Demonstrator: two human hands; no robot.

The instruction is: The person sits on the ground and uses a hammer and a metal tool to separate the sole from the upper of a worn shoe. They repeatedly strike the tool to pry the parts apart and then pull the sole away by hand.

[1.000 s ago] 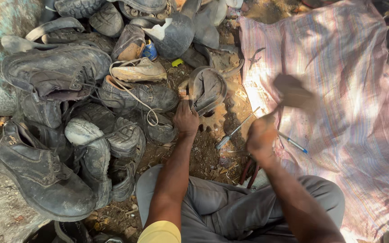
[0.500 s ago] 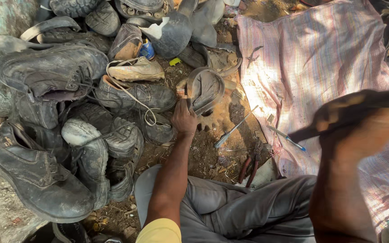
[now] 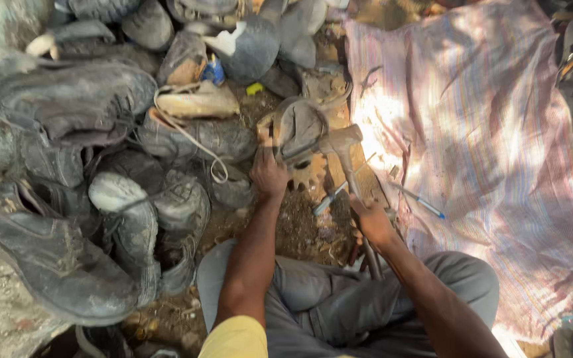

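The person sat on the dirt ground (image 3: 300, 232) with grey-trousered legs drawn in. The left hand (image 3: 268, 174) reached forward and pressed on the near edge of a worn shoe (image 3: 300, 126), which sat propped sole-up on a rusty metal stand (image 3: 310, 174). The fingers (image 3: 263, 142) of that hand were closed around the shoe's edge, with the shoe lying just beyond and above the knuckles.

The right hand (image 3: 371, 222) was wrapped tight around the handle of a hammer (image 3: 346, 149), its fingers clamped on the lower part of the shaft. The hammer's head rested against the right side of the shoe, well ahead of the right hand, so the shoe lay between the two hands, touching the left and met by the hammer head on the right.

On the ground between the hands and the knees lay a thin metal tool (image 3: 329, 197). To the right a striped pink cloth (image 3: 485, 132) was spread over the ground, with a blue pen (image 3: 422, 202) lying at its near left edge. To the left a pile of old dusty boots (image 3: 101, 166) and shoes was heaped up, reaching to the far edge of the view.
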